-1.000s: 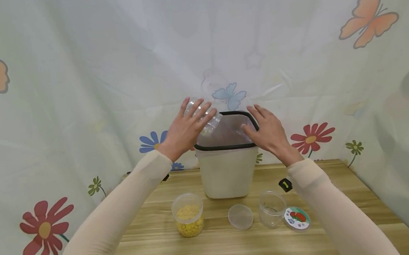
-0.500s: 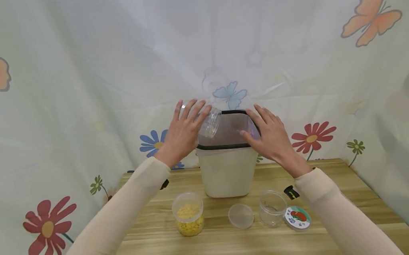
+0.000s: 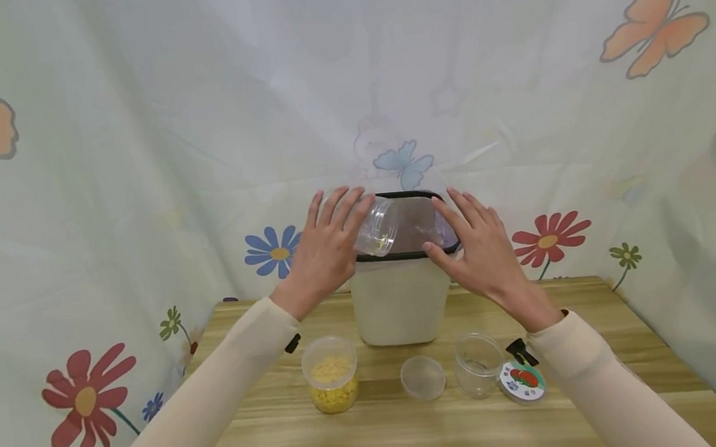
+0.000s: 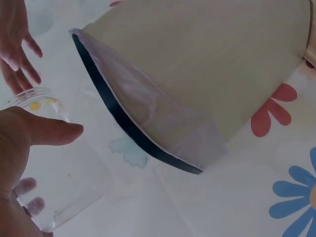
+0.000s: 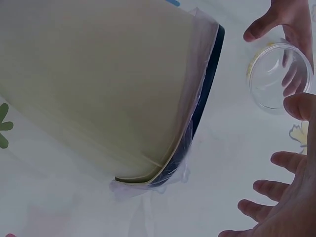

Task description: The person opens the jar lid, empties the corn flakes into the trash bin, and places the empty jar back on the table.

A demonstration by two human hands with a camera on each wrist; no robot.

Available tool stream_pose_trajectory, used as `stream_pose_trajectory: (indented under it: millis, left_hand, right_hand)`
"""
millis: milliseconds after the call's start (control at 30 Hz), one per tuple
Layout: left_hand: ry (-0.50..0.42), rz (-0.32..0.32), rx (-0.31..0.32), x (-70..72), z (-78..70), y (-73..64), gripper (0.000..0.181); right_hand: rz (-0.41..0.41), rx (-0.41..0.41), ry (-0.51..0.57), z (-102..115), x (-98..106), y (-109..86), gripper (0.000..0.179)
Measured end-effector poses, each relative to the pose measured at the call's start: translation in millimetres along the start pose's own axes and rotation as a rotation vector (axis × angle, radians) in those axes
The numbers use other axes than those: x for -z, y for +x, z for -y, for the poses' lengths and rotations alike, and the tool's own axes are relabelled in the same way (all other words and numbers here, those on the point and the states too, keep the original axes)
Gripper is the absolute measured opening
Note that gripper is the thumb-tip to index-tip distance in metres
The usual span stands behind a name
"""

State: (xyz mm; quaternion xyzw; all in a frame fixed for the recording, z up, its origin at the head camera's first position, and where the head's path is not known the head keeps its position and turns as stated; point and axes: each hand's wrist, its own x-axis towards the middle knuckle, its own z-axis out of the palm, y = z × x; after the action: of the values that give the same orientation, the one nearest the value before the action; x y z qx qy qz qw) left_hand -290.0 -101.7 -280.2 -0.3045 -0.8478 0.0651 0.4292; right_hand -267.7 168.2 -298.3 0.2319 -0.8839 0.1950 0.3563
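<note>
At the left, the wooden tabletop (image 3: 271, 399) meets the hanging cloth (image 3: 200, 138), its near-left part covered by my sleeve (image 3: 219, 385). Just right of that forearm, a clear tub (image 3: 332, 388) stands upright, partly filled with yellow pieces (image 3: 328, 370). Higher up, my left hand (image 3: 322, 251) is wrapped round a clear jar (image 3: 376, 230), thumb on one side, fingertips showing through the wall from the other. The jar lies tipped over the left part of the bin's mouth, its own mouth turned toward my right, with small yellow bits near the rim. The bin (image 3: 402, 304) stands upright, edged by a black rim (image 3: 407, 255) with a thin bag liner (image 4: 163, 118) folded over it. Between jar and thumb I have open room above the bin. In front of it a translucent lid (image 3: 423, 378) lies flat, just apart from the clear cup (image 3: 475, 379). My right hand (image 3: 483, 259) is loose, fingers spread beside the bin's right edge; I cannot tell whether it touches. Below it, a tomato-printed lid (image 3: 522, 381) lies just beside the cup, near my right sleeve (image 3: 587, 367).
</note>
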Motion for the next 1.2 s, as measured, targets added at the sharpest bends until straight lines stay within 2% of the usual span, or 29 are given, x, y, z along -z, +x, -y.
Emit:
stream_pose_trajectory:
  millis: [133,333,600,833,1200]
  left_hand:
    - [-0.038,-0.009,0.028,3.5,-5.2,-4.8,0.086]
    - [-0.154,-0.058,0.073,8.9,-14.1,-15.8,0.092]
    - [-0.295,-0.117,0.084,11.1,-28.0,-30.9,0.094]
    - [-0.348,-0.132,0.126,12.5,-42.2,-45.6,0.098]
    - [-0.460,-0.186,0.195,-1.6,-61.9,-73.7,0.101]
  right_hand:
    - [-0.002,0.015,-0.007,4,2,-6.0,0.070]
    - [-0.005,0.028,0.003,10,4,-16.5,0.071]
    - [-0.011,0.044,0.018,17,8,-27.7,0.071]
    - [-0.031,0.097,0.031,26,12,-36.9,0.073]
    - [-0.012,0.117,0.040,34,14,-57.9,0.076]
